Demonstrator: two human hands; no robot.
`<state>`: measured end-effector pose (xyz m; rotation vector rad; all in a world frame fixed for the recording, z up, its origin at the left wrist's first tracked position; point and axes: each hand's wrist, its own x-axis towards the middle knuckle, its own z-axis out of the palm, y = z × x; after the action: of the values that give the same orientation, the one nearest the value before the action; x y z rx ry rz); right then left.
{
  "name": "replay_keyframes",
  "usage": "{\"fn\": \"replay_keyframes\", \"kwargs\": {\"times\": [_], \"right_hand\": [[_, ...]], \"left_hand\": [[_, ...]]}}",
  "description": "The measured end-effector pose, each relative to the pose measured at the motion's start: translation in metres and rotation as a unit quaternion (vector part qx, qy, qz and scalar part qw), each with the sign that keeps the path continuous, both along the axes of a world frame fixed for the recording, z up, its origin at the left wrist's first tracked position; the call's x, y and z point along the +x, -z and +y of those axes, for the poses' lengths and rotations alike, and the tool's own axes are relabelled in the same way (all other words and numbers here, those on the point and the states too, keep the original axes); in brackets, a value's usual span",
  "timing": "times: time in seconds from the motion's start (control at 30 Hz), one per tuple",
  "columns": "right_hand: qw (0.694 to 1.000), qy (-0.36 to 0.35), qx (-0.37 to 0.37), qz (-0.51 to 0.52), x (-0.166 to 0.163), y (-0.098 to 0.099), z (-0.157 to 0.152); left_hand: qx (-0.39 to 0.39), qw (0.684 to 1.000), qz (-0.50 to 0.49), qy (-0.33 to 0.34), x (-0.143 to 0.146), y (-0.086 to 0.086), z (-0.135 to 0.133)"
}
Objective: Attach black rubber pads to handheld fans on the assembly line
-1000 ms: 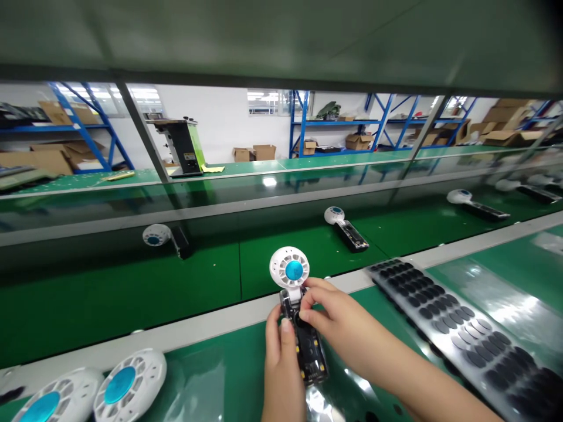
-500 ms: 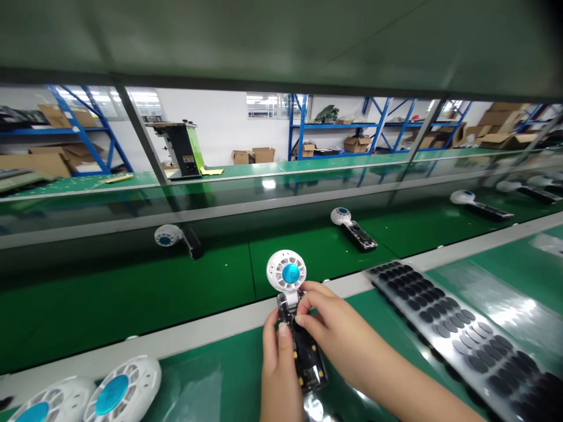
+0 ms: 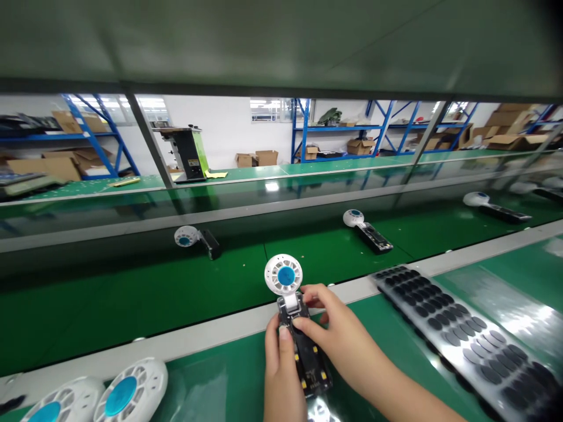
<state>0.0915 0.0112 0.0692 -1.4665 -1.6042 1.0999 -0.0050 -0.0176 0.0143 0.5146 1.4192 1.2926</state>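
Observation:
A small hand-held fan with a white round head, a blue centre and an open black handle lies between my hands at the near bench edge. My left hand grips the handle from the left, thumb on top. My right hand presses its fingertips on the upper part of the handle, just below the head. A sheet of dark oval pads lies to the right of my right hand.
Two white fan heads sit at the lower left. Three assembled fans ride the green conveyor belt beyond the grey rail. Blue shelves with cardboard boxes stand at the back.
The fans on the belt have drifted to the right. My right fingertips have shifted slightly on the handle; the fan in my hands stays in place.

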Motion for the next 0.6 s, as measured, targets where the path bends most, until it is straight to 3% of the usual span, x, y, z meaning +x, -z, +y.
{"fn": "replay_keyframes", "kwargs": {"times": [0.1, 0.2, 0.37, 0.47, 0.6], "right_hand": [[0.983, -0.055, -0.090, 0.150, 0.004, 0.001, 0.002], [0.965, -0.099, -0.134, 0.202, 0.004, 0.000, 0.000], [0.960, -0.055, -0.128, 0.244, 0.001, 0.005, -0.001], [0.969, -0.005, -0.088, 0.231, 0.006, 0.013, 0.014], [0.983, 0.078, -0.041, 0.163, 0.018, 0.026, 0.063]], "left_hand": [[0.008, 0.999, -0.034, 0.000, 0.000, 0.003, 0.000], [0.029, 0.998, -0.054, 0.002, 0.001, 0.006, 0.000], [0.043, 0.999, -0.031, -0.005, 0.005, 0.013, 0.004], [0.067, 0.989, -0.133, -0.020, 0.007, 0.014, 0.009], [0.071, 0.966, -0.242, -0.055, 0.009, 0.007, 0.014]]}}
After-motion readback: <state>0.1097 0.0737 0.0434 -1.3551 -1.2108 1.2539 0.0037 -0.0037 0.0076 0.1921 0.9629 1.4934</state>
